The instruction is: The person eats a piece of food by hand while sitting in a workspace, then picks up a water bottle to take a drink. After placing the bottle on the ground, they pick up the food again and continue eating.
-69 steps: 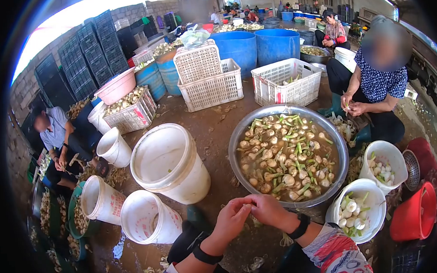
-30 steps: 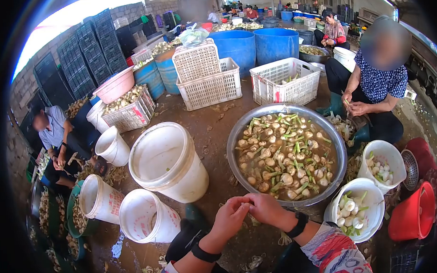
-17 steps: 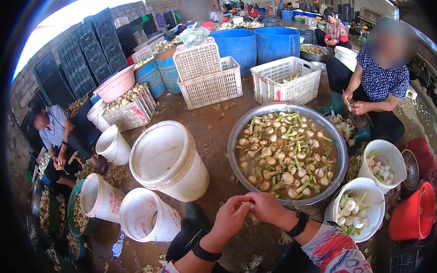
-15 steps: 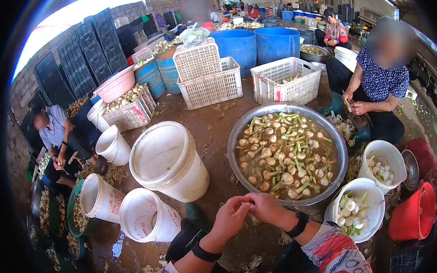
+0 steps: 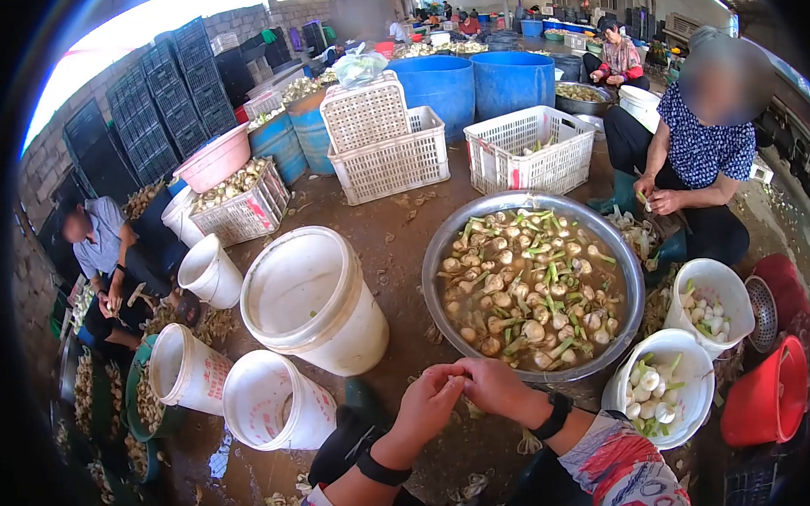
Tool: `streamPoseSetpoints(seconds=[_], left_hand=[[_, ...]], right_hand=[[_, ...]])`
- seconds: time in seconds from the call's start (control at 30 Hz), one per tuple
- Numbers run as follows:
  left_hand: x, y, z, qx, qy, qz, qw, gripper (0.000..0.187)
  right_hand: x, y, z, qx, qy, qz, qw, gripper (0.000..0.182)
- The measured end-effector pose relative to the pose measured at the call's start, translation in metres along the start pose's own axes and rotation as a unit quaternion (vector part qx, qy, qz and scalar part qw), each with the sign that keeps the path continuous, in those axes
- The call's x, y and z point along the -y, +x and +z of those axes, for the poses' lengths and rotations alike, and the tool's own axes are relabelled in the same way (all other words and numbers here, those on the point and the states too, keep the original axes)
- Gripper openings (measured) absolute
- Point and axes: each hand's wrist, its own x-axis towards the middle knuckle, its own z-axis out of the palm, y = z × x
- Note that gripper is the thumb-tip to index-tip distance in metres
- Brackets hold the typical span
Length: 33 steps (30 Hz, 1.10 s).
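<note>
My left hand (image 5: 430,400) and my right hand (image 5: 496,388) meet at the fingertips over my lap, just below the near rim of a wide metal basin (image 5: 634,307). Fingers on both are curled and pressed together; anything between them is hidden. Muddy water and many garlic bulbs (image 5: 531,284) with cut green stems fill the basin. To the right of my hands, a white bucket (image 5: 701,394) holds peeled white bulbs (image 5: 649,383). Behind it another white bucket (image 5: 741,308) has more white bulbs.
Large white bucket (image 5: 363,317) and smaller white buckets (image 5: 308,412) stand left. A red bucket (image 5: 755,408) is far right. White crates (image 5: 531,164) and blue barrels (image 5: 513,81) are behind. Co-workers sit right (image 5: 709,153) and left (image 5: 106,241).
My hands stay nearly still. The co-worker on the right has moved their hands slightly.
</note>
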Motion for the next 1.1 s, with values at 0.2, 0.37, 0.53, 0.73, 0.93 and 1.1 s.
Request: streamPoseSetpoints(seconds=[0.2,0.37,0.53,0.73,0.93,1.1], left_hand=[[-0.006,-0.002,-0.001,-0.001,0.017,-0.009,1.000,0.024],[-0.004,-0.001,-0.001,0.004,0.011,-0.008,1.000,0.024],[-0.001,0.000,-0.001,0.005,0.010,-0.007,1.000,0.024],[-0.003,-0.001,-0.001,0.000,0.016,-0.017,1.000,0.024],[0.000,0.001,-0.001,-0.001,0.012,-0.009,1.000,0.024],[0.005,0.002,-0.002,0.007,-0.003,-0.003,1.000,0.024]], right_hand=[[-0.005,0.001,0.003,0.010,-0.021,0.010,1.000,0.018],[-0.006,0.001,0.004,-0.006,-0.019,-0.004,1.000,0.015],[-0.006,0.000,0.005,-0.007,-0.007,-0.005,1.000,0.015],[-0.006,0.001,0.005,-0.001,-0.010,-0.004,1.000,0.016],[-0.007,0.001,0.006,0.002,-0.013,0.001,1.000,0.017],[-0.009,0.001,0.008,0.002,-0.006,-0.010,1.000,0.016]])
